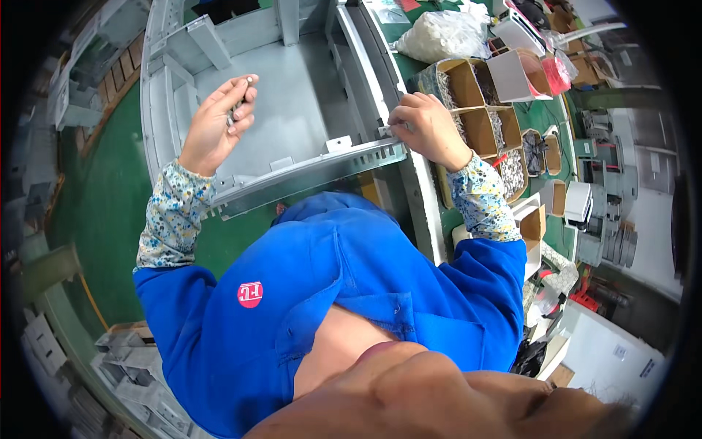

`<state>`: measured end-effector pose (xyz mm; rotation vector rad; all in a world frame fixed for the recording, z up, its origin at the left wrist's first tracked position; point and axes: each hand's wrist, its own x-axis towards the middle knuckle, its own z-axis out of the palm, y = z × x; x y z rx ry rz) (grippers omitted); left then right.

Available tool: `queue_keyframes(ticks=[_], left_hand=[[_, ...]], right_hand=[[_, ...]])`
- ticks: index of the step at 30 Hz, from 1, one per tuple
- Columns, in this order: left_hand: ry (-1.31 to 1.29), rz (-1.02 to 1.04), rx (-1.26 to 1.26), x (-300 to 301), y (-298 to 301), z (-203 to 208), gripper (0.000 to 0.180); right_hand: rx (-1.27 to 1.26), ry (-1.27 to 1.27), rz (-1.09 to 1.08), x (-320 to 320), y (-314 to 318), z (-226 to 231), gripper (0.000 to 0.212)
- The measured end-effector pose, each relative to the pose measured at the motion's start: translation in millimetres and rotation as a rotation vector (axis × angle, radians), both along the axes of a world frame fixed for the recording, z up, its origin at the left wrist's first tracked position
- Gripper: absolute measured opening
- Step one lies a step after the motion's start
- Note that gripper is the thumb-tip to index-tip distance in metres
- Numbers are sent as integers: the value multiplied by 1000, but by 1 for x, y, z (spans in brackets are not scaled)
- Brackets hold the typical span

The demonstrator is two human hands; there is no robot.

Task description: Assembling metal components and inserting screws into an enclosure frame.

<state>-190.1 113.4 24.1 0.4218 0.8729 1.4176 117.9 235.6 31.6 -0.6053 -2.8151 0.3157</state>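
Note:
A large grey sheet-metal cabinet [281, 95] lies with its open side up in front of me. Over its left part, my left hand [213, 123] is closed around several small metal fasteners [234, 111], one poking up between thumb and forefinger. Their exact kind is too small to tell. My right hand [430, 126] is at the near right corner of the cabinet, thumb and forefinger pinched together against the edge. Whatever is between those fingertips is hidden. Along the near side runs a slotted metal flange [344, 159] with small upright tabs [338, 144].
Right of the cabinet stands a divided cardboard box [479, 133] with loose small hardware [512, 172]. Behind it sit a white plastic bag [446, 35] and a white open carton [518, 75]. Green floor [110, 212] shows at left, with metal parts [142, 380] stacked near the lower left.

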Motion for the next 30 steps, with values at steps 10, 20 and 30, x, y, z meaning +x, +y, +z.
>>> queue_keyframes(ticks=[10, 20, 30], left_hand=[[-34, -65, -107, 87, -27, 5, 19], [-111, -56, -43, 139, -7, -25, 26], [14, -64, -18, 133, -3, -32, 39]], right_hand=[[114, 5, 192, -7, 6, -2, 6], [128, -61, 189, -7, 5, -7, 7], [39, 111, 179, -30, -10, 12, 13]])
